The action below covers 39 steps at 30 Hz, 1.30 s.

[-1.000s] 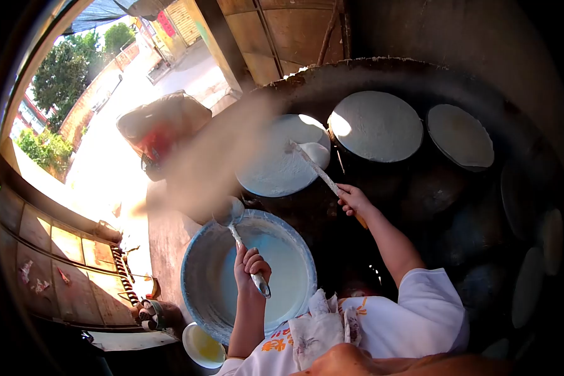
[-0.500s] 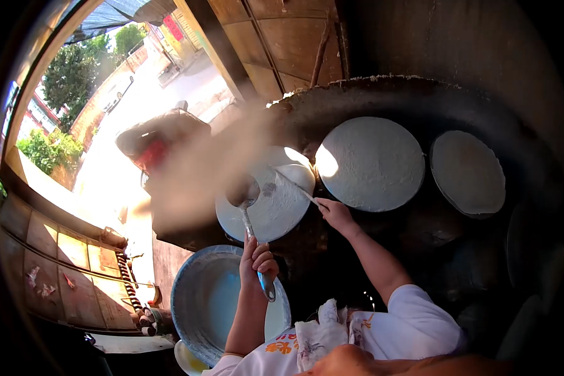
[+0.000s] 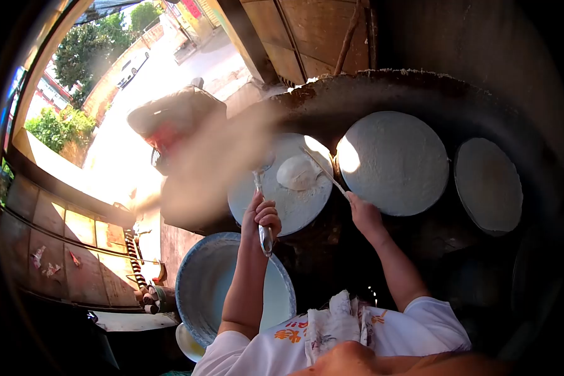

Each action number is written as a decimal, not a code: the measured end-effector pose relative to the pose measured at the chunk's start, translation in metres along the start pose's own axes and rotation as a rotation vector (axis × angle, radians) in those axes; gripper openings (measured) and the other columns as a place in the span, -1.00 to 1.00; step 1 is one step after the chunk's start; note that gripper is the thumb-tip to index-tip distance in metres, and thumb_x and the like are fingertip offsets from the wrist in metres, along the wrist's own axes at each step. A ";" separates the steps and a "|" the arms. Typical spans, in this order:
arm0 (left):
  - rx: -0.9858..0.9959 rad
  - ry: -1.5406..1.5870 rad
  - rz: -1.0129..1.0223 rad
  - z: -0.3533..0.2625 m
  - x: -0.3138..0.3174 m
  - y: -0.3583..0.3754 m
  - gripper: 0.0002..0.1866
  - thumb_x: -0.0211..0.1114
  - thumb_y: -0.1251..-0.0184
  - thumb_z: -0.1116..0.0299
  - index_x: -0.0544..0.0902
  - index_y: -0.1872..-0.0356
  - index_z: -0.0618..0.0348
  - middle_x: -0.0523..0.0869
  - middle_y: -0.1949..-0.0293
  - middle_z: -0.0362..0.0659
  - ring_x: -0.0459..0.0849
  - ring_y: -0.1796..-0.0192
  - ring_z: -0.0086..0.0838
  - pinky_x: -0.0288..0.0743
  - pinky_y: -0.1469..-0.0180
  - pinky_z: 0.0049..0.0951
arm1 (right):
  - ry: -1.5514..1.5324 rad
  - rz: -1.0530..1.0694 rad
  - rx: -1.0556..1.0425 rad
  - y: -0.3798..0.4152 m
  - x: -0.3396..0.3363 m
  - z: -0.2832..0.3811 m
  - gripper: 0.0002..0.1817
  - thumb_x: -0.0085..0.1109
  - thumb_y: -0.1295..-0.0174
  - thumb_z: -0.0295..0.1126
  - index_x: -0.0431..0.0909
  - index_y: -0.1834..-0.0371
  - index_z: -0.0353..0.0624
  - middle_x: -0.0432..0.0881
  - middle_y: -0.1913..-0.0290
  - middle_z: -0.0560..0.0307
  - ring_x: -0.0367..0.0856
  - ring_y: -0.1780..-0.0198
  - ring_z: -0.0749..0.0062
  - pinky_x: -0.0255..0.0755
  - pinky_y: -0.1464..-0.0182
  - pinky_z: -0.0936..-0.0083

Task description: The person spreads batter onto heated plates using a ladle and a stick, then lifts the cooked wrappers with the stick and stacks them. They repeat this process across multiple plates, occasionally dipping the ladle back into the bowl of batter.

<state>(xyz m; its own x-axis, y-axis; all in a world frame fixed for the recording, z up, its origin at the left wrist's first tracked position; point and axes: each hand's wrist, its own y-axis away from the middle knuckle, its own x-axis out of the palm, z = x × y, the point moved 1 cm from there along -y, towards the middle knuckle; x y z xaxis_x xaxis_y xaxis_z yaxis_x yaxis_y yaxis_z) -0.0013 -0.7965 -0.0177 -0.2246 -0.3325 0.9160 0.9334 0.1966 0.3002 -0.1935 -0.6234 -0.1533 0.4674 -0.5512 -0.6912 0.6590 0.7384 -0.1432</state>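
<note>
Apparently midway through working a pale lump (image 3: 297, 173) over the near disc (image 3: 288, 210), around the middle of the frame. Wraps the curled, closed fingers of the left hand (image 3: 261, 216) round a ladle (image 3: 265, 237), and closes those of the right hand (image 3: 365, 216) on a stick (image 3: 332, 177), angled along the upper right of the lump. Cannot make out any contact between ladle and disc. Probably calls for a low, level stick and light, even pressure, to spread without tearing. Shows a basin (image 3: 182, 276) at lower left, too.
</note>
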 end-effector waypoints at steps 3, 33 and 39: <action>0.048 -0.033 -0.050 -0.010 0.000 -0.007 -0.58 -0.01 -0.48 0.11 0.30 0.62 0.05 0.25 0.77 -0.37 0.27 0.76 -0.64 0.28 0.65 -0.60 | -0.082 0.099 -0.100 -0.010 0.010 0.007 -0.69 -0.08 -0.31 -0.29 0.52 -0.06 -0.04 0.64 0.27 -0.16 0.60 0.23 -0.10 0.48 0.23 0.06; 0.265 0.251 0.302 -0.034 0.021 0.095 -0.61 -0.05 -0.47 0.29 0.29 0.65 0.09 0.28 0.75 -0.32 0.32 0.76 -0.64 0.37 0.67 -0.61 | -0.429 0.369 0.086 0.003 0.010 0.030 -0.56 0.20 -0.14 -0.41 0.52 -0.14 -0.12 0.58 0.41 0.17 0.52 0.45 0.53 0.45 0.33 0.50; 0.224 0.181 0.297 -0.036 0.022 0.116 -0.57 -0.06 -0.48 0.25 0.28 0.68 0.05 0.26 0.76 -0.33 0.31 0.77 -0.66 0.31 0.69 -0.65 | 0.286 0.231 -0.118 0.009 -0.009 0.069 -0.67 0.09 -0.21 -0.29 0.57 -0.07 0.16 0.58 0.28 -0.06 0.60 0.25 0.03 0.50 0.17 0.18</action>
<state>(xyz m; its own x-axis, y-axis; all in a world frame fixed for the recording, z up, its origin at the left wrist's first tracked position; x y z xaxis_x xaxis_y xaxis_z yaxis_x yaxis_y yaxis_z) 0.1116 -0.8148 0.0279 0.1174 -0.3839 0.9159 0.8618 0.4976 0.0981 -0.1513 -0.6391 -0.0996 0.4011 -0.2465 -0.8822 0.4754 0.8793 -0.0295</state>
